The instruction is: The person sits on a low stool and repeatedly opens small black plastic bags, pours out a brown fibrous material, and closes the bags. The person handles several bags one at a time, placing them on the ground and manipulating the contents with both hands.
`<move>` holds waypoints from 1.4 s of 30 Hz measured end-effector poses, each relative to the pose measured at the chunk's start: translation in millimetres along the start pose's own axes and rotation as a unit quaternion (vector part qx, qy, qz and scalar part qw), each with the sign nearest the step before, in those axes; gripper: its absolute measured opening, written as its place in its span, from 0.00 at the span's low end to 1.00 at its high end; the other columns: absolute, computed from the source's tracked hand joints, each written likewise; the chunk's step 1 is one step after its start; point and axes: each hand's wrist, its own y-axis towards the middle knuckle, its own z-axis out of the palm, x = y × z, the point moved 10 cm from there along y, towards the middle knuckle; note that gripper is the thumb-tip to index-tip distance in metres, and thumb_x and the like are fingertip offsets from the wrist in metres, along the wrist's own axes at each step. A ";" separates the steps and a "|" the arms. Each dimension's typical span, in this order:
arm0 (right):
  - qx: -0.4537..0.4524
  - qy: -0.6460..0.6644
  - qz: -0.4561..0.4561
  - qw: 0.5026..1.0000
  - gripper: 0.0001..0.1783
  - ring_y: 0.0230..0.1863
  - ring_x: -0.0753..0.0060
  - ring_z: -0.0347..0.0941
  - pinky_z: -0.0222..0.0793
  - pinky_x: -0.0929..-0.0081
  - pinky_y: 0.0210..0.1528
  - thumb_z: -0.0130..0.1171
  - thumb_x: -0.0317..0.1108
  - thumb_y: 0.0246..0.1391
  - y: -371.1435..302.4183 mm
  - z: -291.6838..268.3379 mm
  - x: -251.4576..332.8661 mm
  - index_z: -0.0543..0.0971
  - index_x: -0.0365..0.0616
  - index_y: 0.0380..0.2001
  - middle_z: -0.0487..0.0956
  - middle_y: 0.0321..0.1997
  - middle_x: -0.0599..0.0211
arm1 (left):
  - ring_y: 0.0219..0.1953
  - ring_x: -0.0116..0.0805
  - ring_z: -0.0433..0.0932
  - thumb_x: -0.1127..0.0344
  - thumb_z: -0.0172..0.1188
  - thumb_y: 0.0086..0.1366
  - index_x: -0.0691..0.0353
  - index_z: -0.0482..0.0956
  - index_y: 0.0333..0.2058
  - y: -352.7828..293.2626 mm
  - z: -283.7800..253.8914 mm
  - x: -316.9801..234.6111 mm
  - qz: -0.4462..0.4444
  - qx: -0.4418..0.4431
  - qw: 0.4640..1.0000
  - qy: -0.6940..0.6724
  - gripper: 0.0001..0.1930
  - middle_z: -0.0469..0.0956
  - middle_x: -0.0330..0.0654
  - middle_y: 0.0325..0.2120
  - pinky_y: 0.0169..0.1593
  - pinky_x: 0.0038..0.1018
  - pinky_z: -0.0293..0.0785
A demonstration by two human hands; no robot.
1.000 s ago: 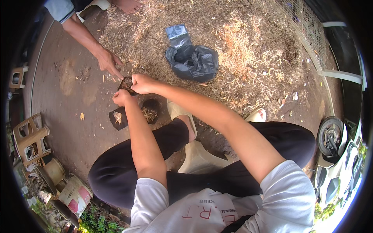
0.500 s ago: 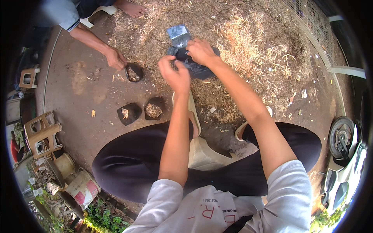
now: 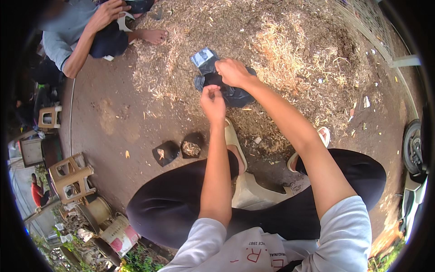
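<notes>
A crumpled pile of black plastic bags (image 3: 239, 96) lies on the shavings ahead of me, with a shiny, pale-labelled plastic packet (image 3: 204, 58) at its far left. My right hand (image 3: 233, 73) is closed over the plastic from the far side, fingers bent down and pinching it. Close to the pile's near left edge is my left hand (image 3: 213, 104), its thumb and fingertips drawn together; whatever is between them is too small to make out. Left of my foot stand two small black planting bags, one with shavings showing on top (image 3: 190, 146), the other (image 3: 166, 153) beside it.
A co-worker (image 3: 74, 36) at the far left holds a dark bag (image 3: 139, 5). Wood shavings (image 3: 285, 50) spread over the ground. Plastic stools (image 3: 71, 177) and a bucket (image 3: 120, 235) stand left; a wheel (image 3: 412, 147) is at right. I sit on a low stool (image 3: 256, 192).
My left hand has come in to the black plastic, its spread fingers now together. The co-worker's hand has left the ground, and the filled bag there is gone. The view has shifted slightly.
</notes>
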 end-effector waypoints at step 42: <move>-0.006 -0.010 -0.018 1.000 0.16 0.46 0.49 0.80 0.78 0.54 0.48 0.65 0.27 0.49 19.4 3.4 -10.6 0.85 0.44 0.44 0.84 0.40 0.55 | 0.77 0.46 0.49 0.63 0.60 0.61 0.49 0.57 0.73 9.9 55.4 2.6 -0.058 0.175 0.888 0.421 0.40 0.56 0.43 0.73 0.64 0.78 0.43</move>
